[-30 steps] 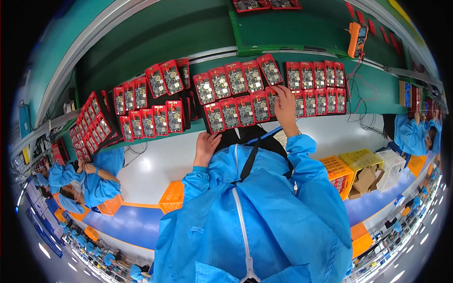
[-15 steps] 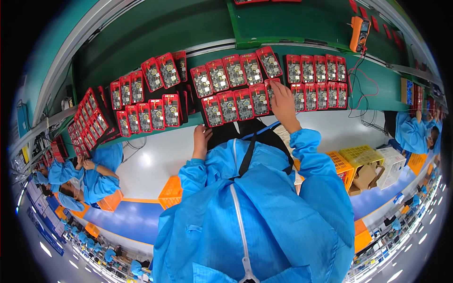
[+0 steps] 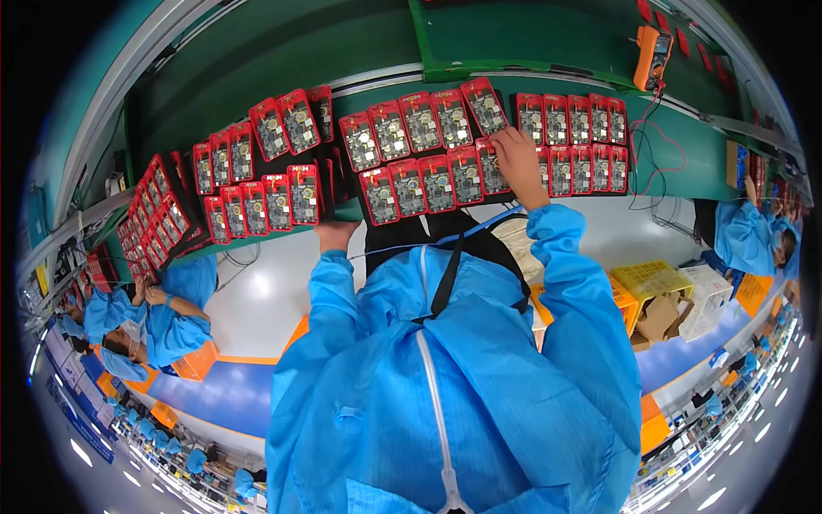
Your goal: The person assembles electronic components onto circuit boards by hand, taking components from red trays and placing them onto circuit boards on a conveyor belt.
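Circuit boards in red frames lie in two rows on a black tray (image 3: 475, 205) in front of me. My right hand (image 3: 519, 163) is at the right end of the near row, its bent fingers gripping the upper edge of a red-framed circuit board (image 3: 491, 174). Above that board, a tilted red-framed board (image 3: 484, 106) leans out of line with the far row. My left hand (image 3: 336, 236) is at the table's front edge, just below a board (image 3: 304, 195) of the left group. Its fingers are hidden beneath the edge.
More boards stand in rows at the right (image 3: 572, 170) and far left (image 3: 154, 210). An orange multimeter (image 3: 653, 58) with leads rests at the back right. Yellow crates (image 3: 648, 278) and a cardboard box (image 3: 664, 316) are on the right. A co-worker in blue (image 3: 175, 321) sits at the left.
My left hand has moved left along the front edge, away from the middle tray. My right hand has shifted slightly up, uncovering more of the end board. The view has turned a little.
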`<state>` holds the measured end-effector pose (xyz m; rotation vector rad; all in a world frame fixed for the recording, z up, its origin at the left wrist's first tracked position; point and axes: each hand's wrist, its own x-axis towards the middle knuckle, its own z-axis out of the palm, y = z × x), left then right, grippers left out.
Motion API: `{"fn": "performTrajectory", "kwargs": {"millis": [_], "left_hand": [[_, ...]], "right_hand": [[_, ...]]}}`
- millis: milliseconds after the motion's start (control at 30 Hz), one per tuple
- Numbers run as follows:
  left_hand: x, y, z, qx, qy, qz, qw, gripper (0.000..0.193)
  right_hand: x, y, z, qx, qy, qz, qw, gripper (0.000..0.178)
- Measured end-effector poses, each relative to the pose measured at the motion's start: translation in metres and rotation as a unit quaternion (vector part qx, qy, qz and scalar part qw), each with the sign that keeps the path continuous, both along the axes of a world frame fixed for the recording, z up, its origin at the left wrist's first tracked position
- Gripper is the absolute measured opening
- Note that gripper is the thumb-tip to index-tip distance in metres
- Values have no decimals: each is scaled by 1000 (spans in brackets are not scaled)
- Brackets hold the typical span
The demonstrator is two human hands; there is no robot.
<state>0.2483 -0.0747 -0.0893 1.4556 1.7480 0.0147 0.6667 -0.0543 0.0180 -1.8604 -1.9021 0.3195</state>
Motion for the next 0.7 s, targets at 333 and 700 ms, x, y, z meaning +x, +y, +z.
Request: {"fn": "performTrajectory", "kwargs": {"millis": [333, 700], "left_hand": [[-30, -11, -55, -69, -209, 76, 972, 63], [10, 4, -11, -227, -447, 645, 577, 63]], "right_hand": [[6, 16, 12, -44, 6, 92, 995, 11], [13, 13, 10, -45, 42, 102, 993, 10]]}}
